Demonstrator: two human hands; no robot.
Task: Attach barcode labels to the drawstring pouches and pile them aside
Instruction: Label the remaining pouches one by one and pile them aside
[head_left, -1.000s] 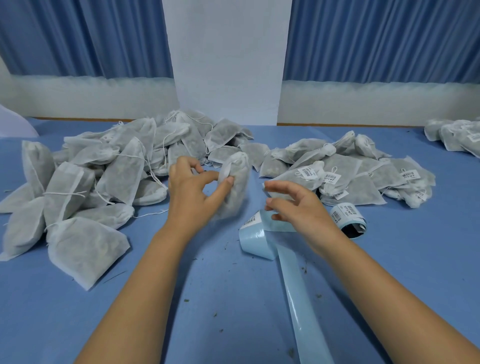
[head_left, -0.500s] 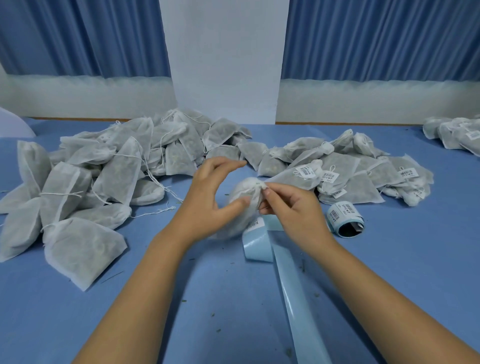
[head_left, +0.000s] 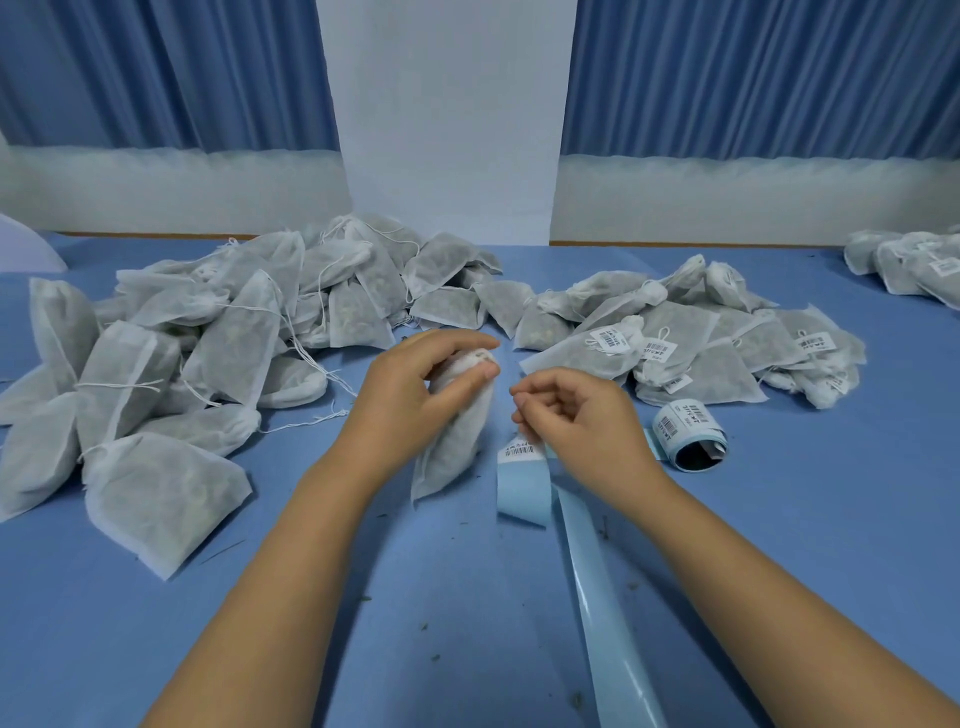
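Observation:
My left hand (head_left: 415, 384) grips the gathered top of a white drawstring pouch (head_left: 457, 441), which hangs down to the blue table (head_left: 831, 545). My right hand (head_left: 582, 421) hovers just right of it with fingers curled together, apart from the pouch, and nothing shows between them. Directly under its fingertips a barcode label (head_left: 519, 450) sits on the light blue backing strip (head_left: 597, 597). The label roll (head_left: 691, 436) lies to the right of that hand.
A heap of unlabelled pouches (head_left: 234, 332) with loose strings fills the left. Labelled pouches (head_left: 701, 348) are piled at the right, with more of them (head_left: 914, 265) at the far right edge. The spent backing strip runs toward me.
My left hand carried the pouch toward the centre. My right hand met the pouch's top, then drew away to the right and down, over the label strip.

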